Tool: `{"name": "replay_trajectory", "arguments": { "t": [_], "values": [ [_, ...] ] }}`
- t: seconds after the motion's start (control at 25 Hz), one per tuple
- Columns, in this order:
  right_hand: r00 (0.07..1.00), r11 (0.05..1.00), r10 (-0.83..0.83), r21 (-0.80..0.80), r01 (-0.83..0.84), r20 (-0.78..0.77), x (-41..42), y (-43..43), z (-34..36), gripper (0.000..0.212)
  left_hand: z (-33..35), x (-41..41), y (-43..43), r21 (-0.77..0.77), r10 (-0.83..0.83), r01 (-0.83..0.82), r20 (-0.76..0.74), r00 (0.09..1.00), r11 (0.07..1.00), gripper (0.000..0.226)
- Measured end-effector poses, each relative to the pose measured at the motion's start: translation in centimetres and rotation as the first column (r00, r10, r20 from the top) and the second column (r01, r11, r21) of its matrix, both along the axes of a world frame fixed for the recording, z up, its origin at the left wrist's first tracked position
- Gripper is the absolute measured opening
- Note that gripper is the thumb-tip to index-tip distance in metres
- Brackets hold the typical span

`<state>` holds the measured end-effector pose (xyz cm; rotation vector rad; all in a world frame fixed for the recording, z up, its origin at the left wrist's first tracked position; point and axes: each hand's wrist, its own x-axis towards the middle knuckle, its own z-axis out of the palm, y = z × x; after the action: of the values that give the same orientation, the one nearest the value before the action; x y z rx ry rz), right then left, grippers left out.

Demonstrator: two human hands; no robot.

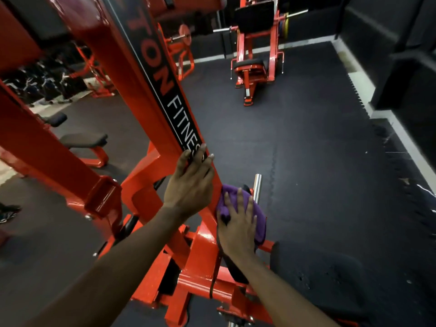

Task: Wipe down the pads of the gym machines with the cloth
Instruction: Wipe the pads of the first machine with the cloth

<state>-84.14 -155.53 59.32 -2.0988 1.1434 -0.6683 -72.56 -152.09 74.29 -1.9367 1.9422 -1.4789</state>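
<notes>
Right hand [237,228], fingers spread, presses purple cloth [257,208]; at its ten o'clock, left hand [188,185] rests straight-fingered on red frame [132,74].

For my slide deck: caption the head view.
Right hand presses purple cloth onto black machine pad; left hand rests on red steel frame.

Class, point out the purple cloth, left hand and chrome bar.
purple cloth [259,215], head view: bare part right of the fingers.
left hand [188,187], head view: back of the hand.
chrome bar [257,187], head view: middle of the shaft.
</notes>
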Motion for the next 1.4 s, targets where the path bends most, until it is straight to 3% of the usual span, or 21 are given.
{"name": "replay_trajectory", "arguments": {
  "t": [0.16,0.36,0.48,0.6,0.88,1.08,1.2,1.28,1.4],
  "values": [
    [0.996,0.995,-0.004,0.099,0.013,-0.085,3.3,-7.4,0.6,0.060,-1.6,1.5,-1.5,-0.137,-0.134,0.140,0.054,0.990,0.981,0.025],
    [0.990,0.907,0.003,0.417,0.057,-0.140,5.4,-12.6,3.3,0.039,-2.6,2.6,-1.7,-0.181,-0.205,0.218,0.085,0.975,0.959,0.031],
    [0.998,0.976,-0.061,0.210,0.058,0.007,4.2,-9.2,2.4,0.044,-2.4,2.4,-1.8,-0.196,-0.222,0.237,0.096,0.970,0.952,0.031],
    [0.983,0.990,-0.082,0.124,0.061,0.167,2.5,-5.1,0.8,0.071,-2.1,2.3,-1.7,-0.199,-0.244,0.258,0.089,0.966,0.946,0.027],
    [0.970,0.983,-0.119,-0.109,0.144,0.214,-0.1,3.9,-1.7,0.083,-1.8,1.9,-1.5,-0.191,-0.284,0.287,0.046,0.958,0.939,0.011],
    [0.988,0.929,-0.122,-0.340,0.146,0.092,-2.5,10.0,-6.6,0.099,-1.8,2.0,-1.4,-0.194,-0.344,0.348,0.053,0.937,0.917,0.006],
    [0.989,0.929,-0.151,-0.344,0.140,-0.004,-2.1,10.5,-7.0,0.092,-1.8,2.3,-1.4,-0.194,-0.358,0.363,0.060,0.932,0.911,0.008],
    [0.979,0.936,-0.202,-0.291,0.200,0.023,-0.5,8.2,-4.8,0.079,-1.9,2.4,-1.4,-0.190,-0.377,0.381,0.060,0.924,0.905,0.008],
    [0.955,0.941,-0.288,-0.166,0.296,0.069,1.8,5.0,-2.0,0.078,-2.1,2.5,-1.6,-0.198,-0.394,0.397,0.053,0.918,0.896,0.009]
  ]
}}
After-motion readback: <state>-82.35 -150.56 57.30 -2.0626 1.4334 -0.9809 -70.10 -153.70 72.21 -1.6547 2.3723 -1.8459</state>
